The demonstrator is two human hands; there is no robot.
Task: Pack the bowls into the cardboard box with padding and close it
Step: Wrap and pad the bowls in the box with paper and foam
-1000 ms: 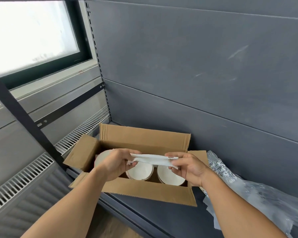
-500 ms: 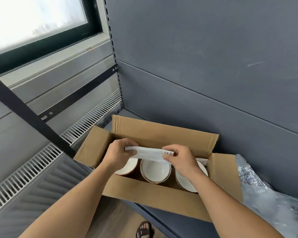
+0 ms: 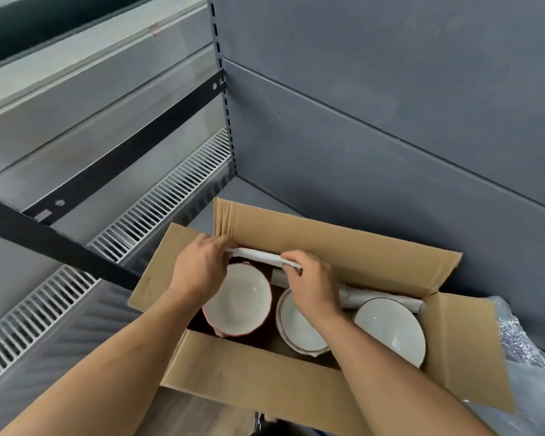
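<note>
Cardboard box (image 3: 265,382) stands open on the grey shelf (image 3: 233,193), with three bowls side by side inside: red-rimmed bowl (image 3: 239,300) at left, middle bowl (image 3: 296,328), right bowl (image 3: 390,328). Your left hand (image 3: 199,269) and right hand (image 3: 312,284) each pinch an end of the white padding strip (image 3: 258,255), fingers curled round it, above the bowls near the rear wall. Bubble wrap (image 3: 523,347) lies just beside the box, at right.
</note>
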